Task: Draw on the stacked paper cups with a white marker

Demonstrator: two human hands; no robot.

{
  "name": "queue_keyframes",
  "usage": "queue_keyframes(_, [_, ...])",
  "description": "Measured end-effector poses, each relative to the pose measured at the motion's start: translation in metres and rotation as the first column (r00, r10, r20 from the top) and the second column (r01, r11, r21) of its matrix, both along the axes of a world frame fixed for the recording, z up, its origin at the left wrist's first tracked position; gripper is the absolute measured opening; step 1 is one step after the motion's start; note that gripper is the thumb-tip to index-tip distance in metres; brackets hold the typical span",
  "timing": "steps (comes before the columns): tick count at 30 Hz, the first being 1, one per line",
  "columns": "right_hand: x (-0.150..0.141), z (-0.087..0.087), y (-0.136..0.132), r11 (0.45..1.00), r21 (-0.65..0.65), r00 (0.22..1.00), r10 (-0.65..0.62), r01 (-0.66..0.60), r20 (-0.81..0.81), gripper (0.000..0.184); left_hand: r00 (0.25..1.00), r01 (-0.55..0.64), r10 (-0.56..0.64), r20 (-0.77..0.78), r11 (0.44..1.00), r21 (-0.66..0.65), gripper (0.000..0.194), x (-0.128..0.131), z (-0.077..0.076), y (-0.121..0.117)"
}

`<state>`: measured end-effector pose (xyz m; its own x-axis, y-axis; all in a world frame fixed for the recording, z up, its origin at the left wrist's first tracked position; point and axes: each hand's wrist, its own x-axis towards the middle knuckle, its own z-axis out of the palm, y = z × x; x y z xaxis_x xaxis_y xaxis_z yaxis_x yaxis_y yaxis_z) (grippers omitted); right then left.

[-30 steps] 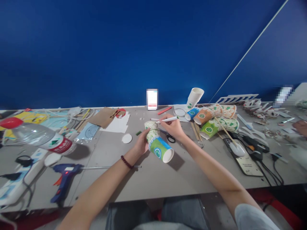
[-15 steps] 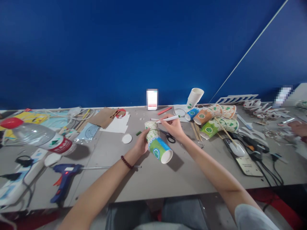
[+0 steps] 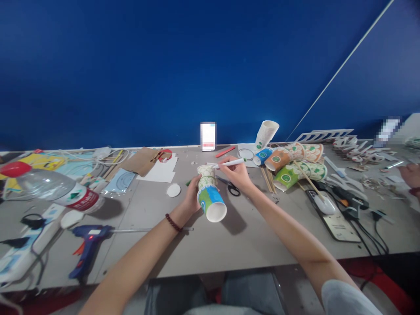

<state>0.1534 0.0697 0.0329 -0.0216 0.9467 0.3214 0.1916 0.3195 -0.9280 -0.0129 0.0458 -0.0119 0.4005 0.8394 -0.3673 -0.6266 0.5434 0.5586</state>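
My left hand is closed round the left side of joined paper cups, held tilted above the table with a white open mouth facing me. The lower cup is blue and green; the far part has a pale green leaf pattern. Between the fingers of my right hand is a white marker, its tip at the far part of the cups. Whether the tip touches the paper I cannot tell. Black-handled scissors lie just beside my right hand. A white paper disc rests left of the cups.
To the left are a blue glue gun, a plastic bottle and a power strip. More joined cups, a cup stack, a phone and a black glue gun lie right. Another person's hand is far right.
The joined cups have turned in my left hand, their open mouth swinging left and more toward me. My right hand with the marker has barely moved.
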Motion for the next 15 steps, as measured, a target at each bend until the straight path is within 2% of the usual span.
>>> queue_keyframes(8, [-0.0007,0.0025,-0.0013,1.0,0.007,1.0,0.014,-0.014,0.005,0.016,1.0,0.006,-0.006,-0.009,0.998,-0.067,0.036,0.0007,0.0027,0.0007])
queue_keyframes(15, [-0.0033,0.0064,-0.0044,0.999,0.0,0.999,0.04,-0.04,0.023,0.016,1.0,0.016,-0.015,0.013,1.0,-0.026,0.036,0.002,0.0088,-0.0035])
